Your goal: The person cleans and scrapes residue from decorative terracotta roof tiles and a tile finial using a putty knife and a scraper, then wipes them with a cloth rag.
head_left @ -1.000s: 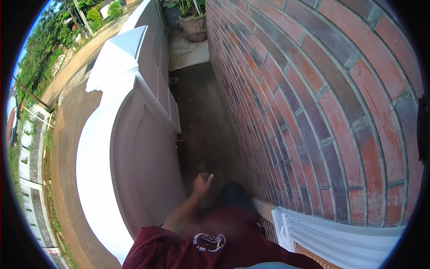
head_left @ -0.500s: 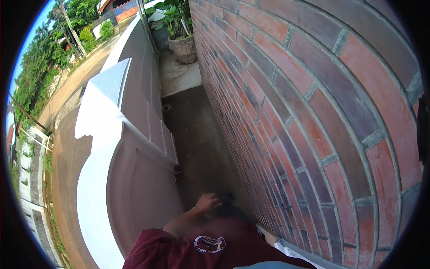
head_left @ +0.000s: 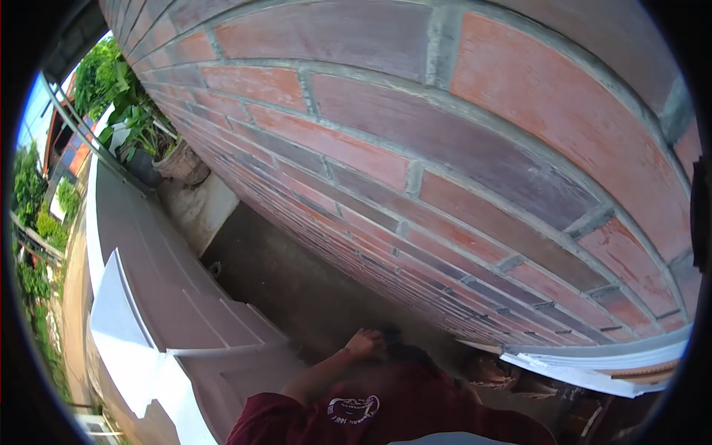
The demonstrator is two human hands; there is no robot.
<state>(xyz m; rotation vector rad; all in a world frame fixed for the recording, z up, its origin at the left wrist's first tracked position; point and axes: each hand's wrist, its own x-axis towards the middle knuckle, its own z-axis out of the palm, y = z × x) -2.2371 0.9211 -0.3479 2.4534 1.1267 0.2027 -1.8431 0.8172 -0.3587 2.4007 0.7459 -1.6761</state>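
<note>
My left hand [head_left: 366,345] is in front of my maroon shirt [head_left: 415,400], above the shaded concrete floor [head_left: 274,278]. Its fingers look curled in. Whether anything is inside them is hidden. Right beside the fingertips is a dark, blurred shape [head_left: 404,347] that I cannot make out. My right hand is out of view.
A red and purple brick wall [head_left: 475,156] fills the right side, with a white ledge [head_left: 586,374] low down. On the left runs a boundary wall [head_left: 159,274] with white peaked coping [head_left: 122,311]. A potted plant [head_left: 182,165] stands at the passage's far end.
My view has turned to the right and tilted, so the brick wall fills more of it. The white ledge and dark brown objects have come into view at lower right. My left hand stays near my body.
</note>
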